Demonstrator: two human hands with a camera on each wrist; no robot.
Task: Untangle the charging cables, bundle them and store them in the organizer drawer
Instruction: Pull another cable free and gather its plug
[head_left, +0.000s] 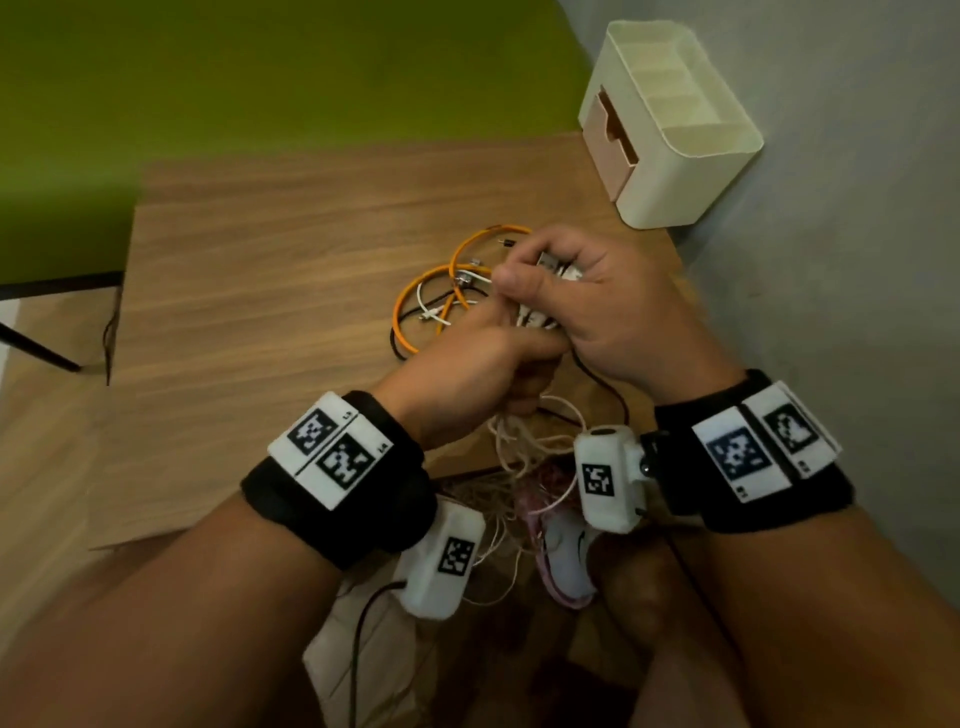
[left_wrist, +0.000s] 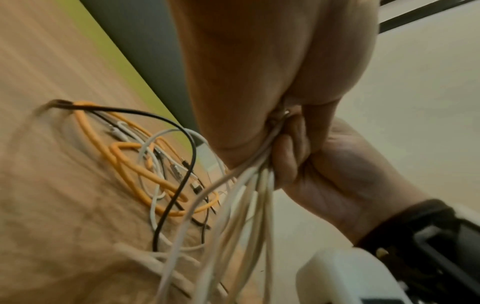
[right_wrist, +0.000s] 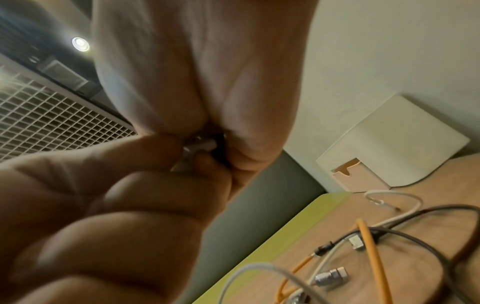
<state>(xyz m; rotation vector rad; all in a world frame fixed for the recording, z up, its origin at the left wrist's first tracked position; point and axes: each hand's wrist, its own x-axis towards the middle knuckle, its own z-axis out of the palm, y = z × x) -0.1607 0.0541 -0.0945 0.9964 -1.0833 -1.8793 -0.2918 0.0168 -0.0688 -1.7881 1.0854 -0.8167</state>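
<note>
While loose orange, black and white charging cables lie tangled on the wooden surface, a person's two hands work together just above them over a gathered bunch of thin white cable strands. The left hand has its fingers curled tight round the strands, which hang below its grip toward the floor; the right hand is closed over the upper ends, thumb and fingers pinching small white connectors. The step in hand looks like bundling the white cable, and it would go best if the left hand keeps the strands together while the right lays the plug ends flush, so no loop slips free or snags the black lead trailing beneath. The cream plastic desk organizer, its tan drawer apparently slightly open, stands well apart at the far corner against the grey wall. The head view alone shows both wrists and the strands falling past the surface edge; the left wrist view alone shows how many strands pass through the fist; the right wrist view, largely filled by skin, shows a pale plug nipped between fingertips, and a loose metal barrel connector on the surface.
</note>
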